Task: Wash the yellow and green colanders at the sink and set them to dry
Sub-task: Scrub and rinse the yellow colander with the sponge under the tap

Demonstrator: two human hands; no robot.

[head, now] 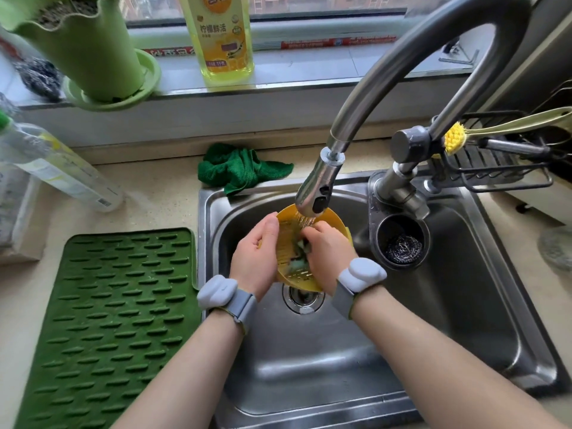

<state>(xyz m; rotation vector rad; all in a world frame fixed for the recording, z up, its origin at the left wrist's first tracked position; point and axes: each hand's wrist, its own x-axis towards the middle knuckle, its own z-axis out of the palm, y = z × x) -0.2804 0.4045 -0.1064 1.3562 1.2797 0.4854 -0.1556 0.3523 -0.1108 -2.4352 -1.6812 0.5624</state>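
Under the tap (312, 193), at the sink's (464, 305) 12 o'clock: left hand (255, 258) grips yellow colander (332, 222) rim at 9 o'clock; right hand (329, 252), fingers curled on a sponge (298, 264), scrubs inside. Light, stiff, likely slippery wet; hold by rim

The sink (464, 320) is brushed stainless steel with a soft sheen, wet in the basin. The faucet (402, 63) over it is smooth satin metal. The yellow colander (332, 221) looks like glossy hard plastic with slotted ribs. On the left, the green drying mat (108, 320) is matt rubbery material with raised ridges. The far green cloth (241, 168) is fuzzy terry fabric. The tabletop (161, 193) is smooth speckled beige stone. A steel-wool scourer (404, 249) on the right is coarse tangled wire. The dish-soap bottle (223, 38) is clear glossy plastic.
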